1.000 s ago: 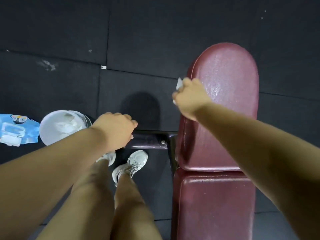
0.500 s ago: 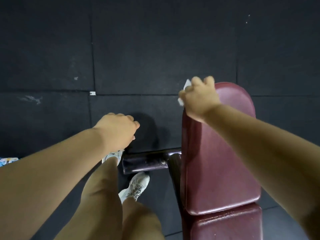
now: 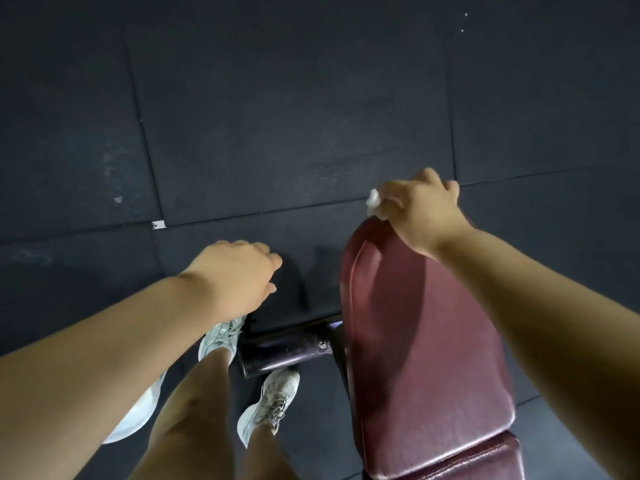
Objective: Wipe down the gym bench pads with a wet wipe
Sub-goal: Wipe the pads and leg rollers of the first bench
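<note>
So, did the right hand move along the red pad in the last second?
Yes. The right hand, gripping the wipe, went from the left edge of the pad up to its far rounded end.

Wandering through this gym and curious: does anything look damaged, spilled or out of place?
Nothing serious. The back pad looks intact, with the right hand holding the wet wipe at its far end. Only the floor mats show pale scuffs and a small white scrap at a seam.

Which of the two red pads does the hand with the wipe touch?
The long pad: the right hand grips the wipe at its far end. No hand is on the short near pad.
</note>
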